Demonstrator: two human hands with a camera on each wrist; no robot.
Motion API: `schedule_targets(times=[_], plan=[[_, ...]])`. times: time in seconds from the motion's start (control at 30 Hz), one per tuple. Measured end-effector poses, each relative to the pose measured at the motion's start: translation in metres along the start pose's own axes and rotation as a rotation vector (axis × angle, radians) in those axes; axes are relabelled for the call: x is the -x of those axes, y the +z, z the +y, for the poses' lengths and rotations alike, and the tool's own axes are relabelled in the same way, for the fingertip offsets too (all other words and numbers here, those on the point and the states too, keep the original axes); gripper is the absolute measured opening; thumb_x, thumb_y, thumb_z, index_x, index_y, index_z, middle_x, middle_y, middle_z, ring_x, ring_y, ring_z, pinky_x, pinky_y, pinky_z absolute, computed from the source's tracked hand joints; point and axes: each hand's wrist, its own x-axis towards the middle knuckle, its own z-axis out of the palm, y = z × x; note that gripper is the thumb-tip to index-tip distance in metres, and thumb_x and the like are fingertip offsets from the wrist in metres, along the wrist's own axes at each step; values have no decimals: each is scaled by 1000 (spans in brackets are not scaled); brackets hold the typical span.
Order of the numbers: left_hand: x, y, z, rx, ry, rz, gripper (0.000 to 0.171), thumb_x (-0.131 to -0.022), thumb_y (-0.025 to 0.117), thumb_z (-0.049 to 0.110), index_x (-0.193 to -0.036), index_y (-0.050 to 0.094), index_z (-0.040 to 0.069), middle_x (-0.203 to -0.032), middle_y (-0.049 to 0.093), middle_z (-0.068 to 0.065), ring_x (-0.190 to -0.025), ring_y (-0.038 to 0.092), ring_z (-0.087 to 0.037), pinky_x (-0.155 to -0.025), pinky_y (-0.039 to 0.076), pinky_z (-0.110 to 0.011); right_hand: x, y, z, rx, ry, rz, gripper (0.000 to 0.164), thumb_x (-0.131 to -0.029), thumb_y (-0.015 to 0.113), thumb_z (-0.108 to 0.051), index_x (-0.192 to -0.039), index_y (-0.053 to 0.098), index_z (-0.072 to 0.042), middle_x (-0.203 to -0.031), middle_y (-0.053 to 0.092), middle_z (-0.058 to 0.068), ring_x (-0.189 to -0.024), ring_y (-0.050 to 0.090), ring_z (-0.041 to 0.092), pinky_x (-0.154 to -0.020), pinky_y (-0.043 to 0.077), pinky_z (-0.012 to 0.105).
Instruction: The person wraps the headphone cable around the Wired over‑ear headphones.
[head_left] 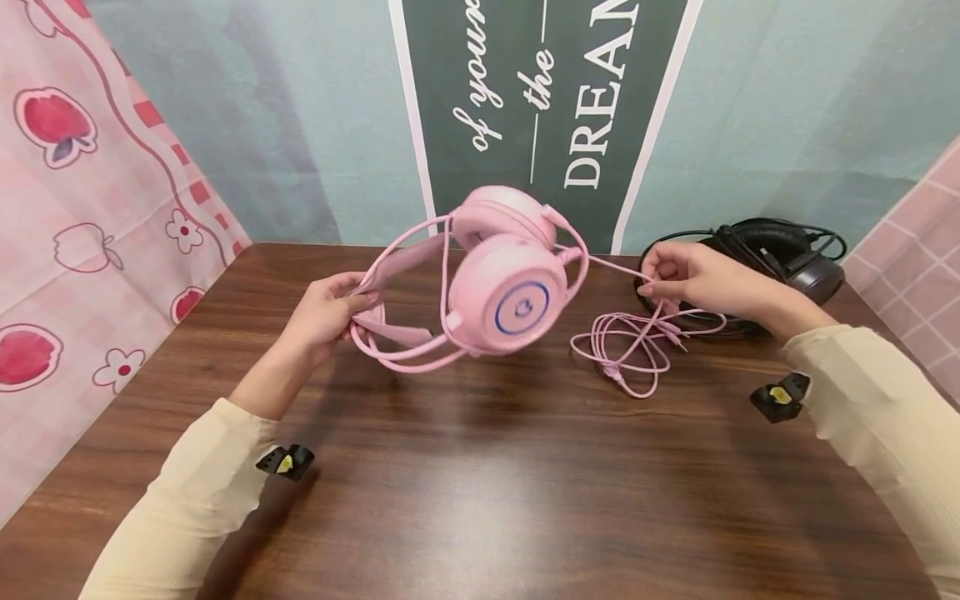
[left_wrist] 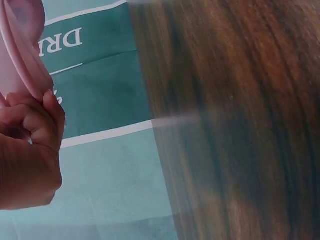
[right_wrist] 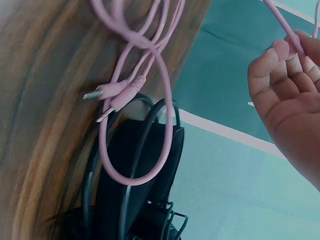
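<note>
Pink headset [head_left: 508, 296] held above table [head_left: 465, 500], between hands; headband [head_left: 405, 265] gripped in curled fingers of left hand [head_left: 324, 312], earcups turned toward right hand [head_left: 693, 275]. Pink cable [head_left: 613, 372] pinched between right thumb and fingers, loose loops laid nearby. Black headset [head_left: 817, 277] seen beside right wrist.

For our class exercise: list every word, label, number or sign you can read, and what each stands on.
"of your", running off the frame: green panel.
"the": green panel.
"DREA", then a letter cut off by the frame: green panel; first letters also upside down in the left wrist view.
Blue-ringed emblem on the pink headset: too small to read.
</note>
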Motion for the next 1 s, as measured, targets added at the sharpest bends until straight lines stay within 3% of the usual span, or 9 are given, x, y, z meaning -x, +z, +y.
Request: schedule_targets(times=[0.2, 0.37, 0.5, 0.63, 1.0], plan=[[-1, 1, 0, 75, -65, 31, 36, -91, 49, 0, -124, 40, -10, -57, 54, 5, -37, 42, -1, -33, 32, -11, 2, 3, -3, 44, 16, 10, 7, -87, 60, -4, -86, 55, 0, -74, 60, 8, -62, 57, 15, -55, 49, 24], [0, 3, 2, 140, -76, 48, 29, -90, 50, 0, -117, 43, -8, -58, 56, 4, -38, 43, -1, -34, 32, -11, 1, 1, -11, -214, -89, -33, 8, -96, 42, -1, -90, 41, 5, -85, 65, 17, -76, 64, 21, -69, 54, 28], [-1, 5, 7, 232, -72, 44, 19, -90, 50, -1, -107, 45, -6, -60, 58, 0, -40, 47, -4, -35, 32, -11, 2, 2, -14, -381, -140, -96, 4, -95, 41, 0, -95, 37, 1, -80, 63, 17, -73, 63, 23, -68, 55, 31], [-1, 4, 11, 303, -79, 64, 13, -90, 49, -3, -103, 46, -4, -60, 57, -1, -41, 46, -5, -35, 31, -11, 3, 6, -12, -361, -147, -103, 10, -91, 49, 4, -99, 43, -1, -77, 58, 14, -66, 61, 24, -59, 54, 31], [-2, -1, 10, 389, -131, 134, 8, -89, 46, -5, -97, 46, -4, -58, 52, 0, -40, 40, -3, -33, 30, -10, 11, 13, 4, -116, -94, -161, 15, -86, 52, 8, -100, 52, 4, -73, 55, 9, -57, 53, 17, -46, 47, 27]])
